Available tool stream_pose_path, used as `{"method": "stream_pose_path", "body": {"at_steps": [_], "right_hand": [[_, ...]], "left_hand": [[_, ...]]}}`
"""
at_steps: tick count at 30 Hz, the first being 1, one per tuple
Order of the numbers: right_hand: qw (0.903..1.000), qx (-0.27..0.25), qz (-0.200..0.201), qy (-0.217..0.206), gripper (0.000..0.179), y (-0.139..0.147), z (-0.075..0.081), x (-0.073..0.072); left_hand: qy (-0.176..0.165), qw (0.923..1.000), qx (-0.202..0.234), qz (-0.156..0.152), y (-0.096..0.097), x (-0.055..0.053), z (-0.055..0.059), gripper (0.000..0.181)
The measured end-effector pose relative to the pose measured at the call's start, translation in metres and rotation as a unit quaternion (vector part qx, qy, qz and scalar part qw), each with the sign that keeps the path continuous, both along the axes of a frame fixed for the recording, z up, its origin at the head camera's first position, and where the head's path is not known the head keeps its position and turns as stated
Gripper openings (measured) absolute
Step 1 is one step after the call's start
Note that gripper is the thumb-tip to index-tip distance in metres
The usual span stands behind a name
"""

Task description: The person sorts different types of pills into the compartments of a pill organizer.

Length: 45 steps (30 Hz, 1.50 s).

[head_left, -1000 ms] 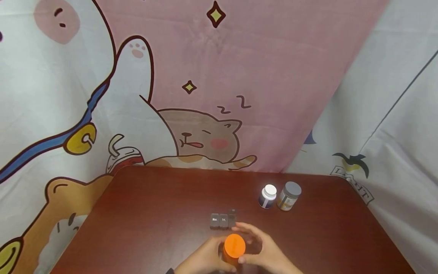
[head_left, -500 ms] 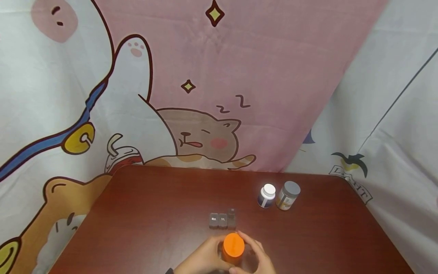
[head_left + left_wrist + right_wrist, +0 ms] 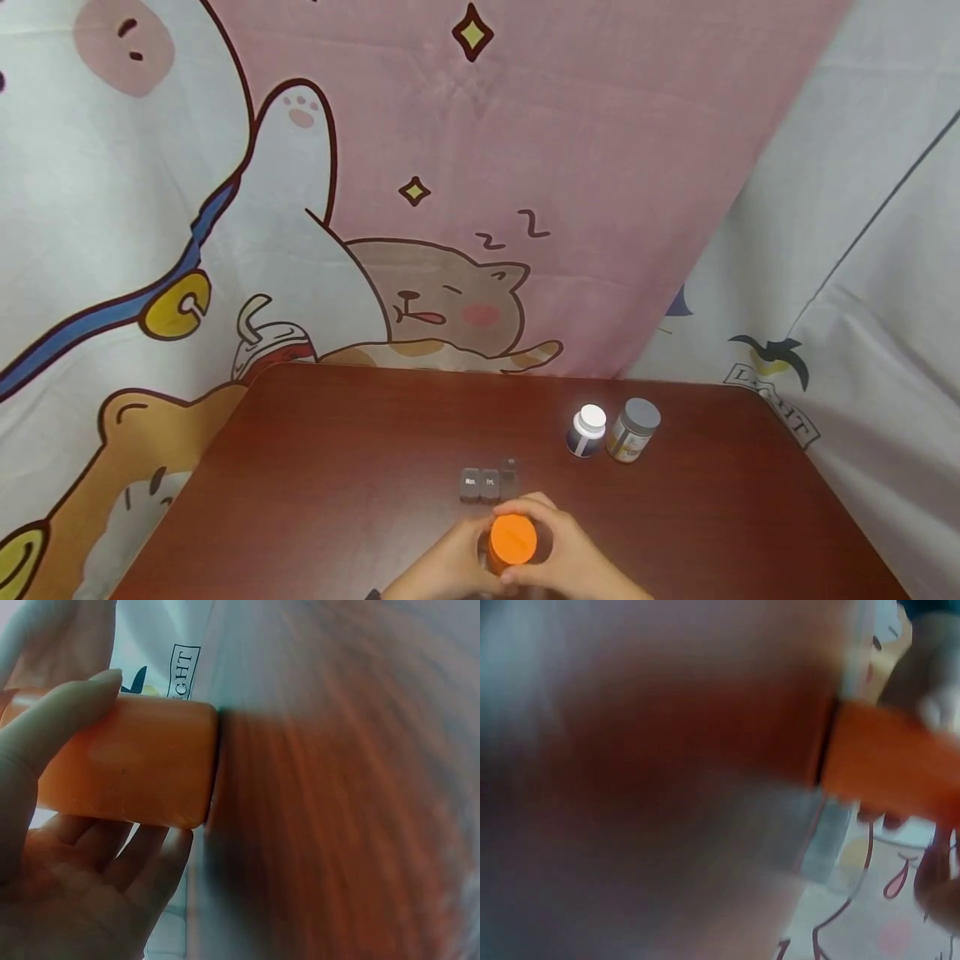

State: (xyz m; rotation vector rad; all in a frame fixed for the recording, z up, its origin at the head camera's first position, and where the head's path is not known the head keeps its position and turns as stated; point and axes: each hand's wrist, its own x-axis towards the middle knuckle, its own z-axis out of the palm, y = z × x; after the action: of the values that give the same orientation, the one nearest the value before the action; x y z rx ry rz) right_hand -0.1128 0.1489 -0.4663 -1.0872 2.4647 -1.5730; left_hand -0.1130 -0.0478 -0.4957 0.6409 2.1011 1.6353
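An orange pill bottle (image 3: 513, 540) with an orange cap stands upright on the table, near its front edge. My left hand (image 3: 450, 560) grips its side; in the left wrist view the thumb lies across the bottle's body (image 3: 142, 765) while the other fingers pass behind it. From the other side my right hand (image 3: 572, 552) curls its thumb and fingers round the cap. The right wrist view is blurred, with the orange bottle (image 3: 889, 761) at its right edge. Just beyond the hands sits a dark translucent pill organizer (image 3: 480, 485) marked "Mon." and "Fri.", its right compartment's lid seemingly raised.
Farther back on the right stand a white-capped bottle (image 3: 587, 431) and a jar with a grey lid (image 3: 633, 429), side by side. The reddish-brown table (image 3: 337, 467) ends at a cartoon-printed cloth (image 3: 585, 167) hanging behind and beside it.
My right hand's fingers were spread off the cap, then closed round it and turned; now they are round it at another angle. My left hand and the bottle have stayed in place.
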Motion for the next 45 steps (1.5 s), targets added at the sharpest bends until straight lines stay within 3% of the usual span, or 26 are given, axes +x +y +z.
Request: {"method": "stream_pose_path", "body": {"at_steps": [3, 6, 10, 12, 15, 17, 19, 22, 24, 26, 31, 34, 37, 41, 45], "right_hand": [[0.9962, 0.018, 0.085, 0.011, 0.057, 0.003, 0.007, -0.017], [0.9815, 0.032, 0.187, -0.024, 0.055, 0.005, 0.014, -0.035], [0.9427, 0.048, 0.316, -0.096, 0.054, 0.004, 0.021, -0.058], [0.9211, 0.061, 0.367, -0.116, 0.054, 0.003, 0.023, -0.067], [0.8936, 0.079, 0.419, -0.14, 0.055, 0.001, 0.025, -0.077], [0.8812, 0.09, 0.441, -0.144, 0.057, 0.0, 0.027, -0.08], [0.8748, 0.097, 0.453, -0.142, 0.058, 0.0, 0.029, -0.081], [0.8774, 0.091, 0.45, -0.14, 0.063, 0.0, 0.032, -0.077], [0.8889, 0.082, 0.429, -0.137, 0.067, 0.003, 0.033, -0.071], [0.9104, 0.076, 0.385, -0.132, 0.07, 0.007, 0.032, -0.062], [0.9689, 0.055, 0.204, -0.129, 0.068, 0.02, 0.024, -0.033], [0.9827, 0.012, 0.103, -0.153, 0.061, 0.025, 0.017, -0.014], [0.9883, 0.007, -0.015, -0.152, 0.058, 0.025, 0.01, 0.007], [0.9751, 0.033, -0.157, -0.153, 0.062, 0.017, 0.007, 0.035], [0.958, 0.032, -0.219, -0.182, 0.066, 0.005, 0.011, 0.053]], "left_hand": [[0.011, 0.9999, 0.008, -0.004, 0.0, -0.001, 0.0, 0.049], [-0.003, 0.9998, 0.014, -0.012, -0.001, -0.001, 0.001, 0.047], [-0.046, 0.9987, 0.016, -0.016, -0.002, -0.002, 0.003, 0.044], [-0.049, 0.9986, 0.015, -0.015, -0.002, -0.001, 0.003, 0.041], [-0.051, 0.9982, 0.024, -0.018, -0.001, 0.001, 0.003, 0.038], [-0.046, 0.9984, 0.028, -0.016, 0.0, 0.002, 0.002, 0.038], [-0.046, 0.9985, 0.026, -0.012, 0.0, 0.003, 0.003, 0.039], [-0.045, 0.9989, 0.01, -0.002, 0.001, 0.003, 0.004, 0.042], [-0.052, 0.9986, 0.003, 0.003, 0.001, 0.002, 0.004, 0.046], [-0.052, 0.9986, 0.0, 0.004, 0.002, 0.001, 0.004, 0.049], [-0.039, 0.9992, 0.011, -0.008, 0.002, -0.001, 0.001, 0.05], [-0.038, 0.999, 0.02, -0.012, 0.003, -0.002, -0.001, 0.048], [-0.031, 0.9994, 0.016, -0.007, 0.004, -0.001, 0.0, 0.049], [-0.057, 0.9977, 0.035, -0.01, 0.005, 0.001, 0.002, 0.05], [-0.081, 0.995, 0.054, -0.02, 0.005, 0.002, 0.003, 0.048]]}}
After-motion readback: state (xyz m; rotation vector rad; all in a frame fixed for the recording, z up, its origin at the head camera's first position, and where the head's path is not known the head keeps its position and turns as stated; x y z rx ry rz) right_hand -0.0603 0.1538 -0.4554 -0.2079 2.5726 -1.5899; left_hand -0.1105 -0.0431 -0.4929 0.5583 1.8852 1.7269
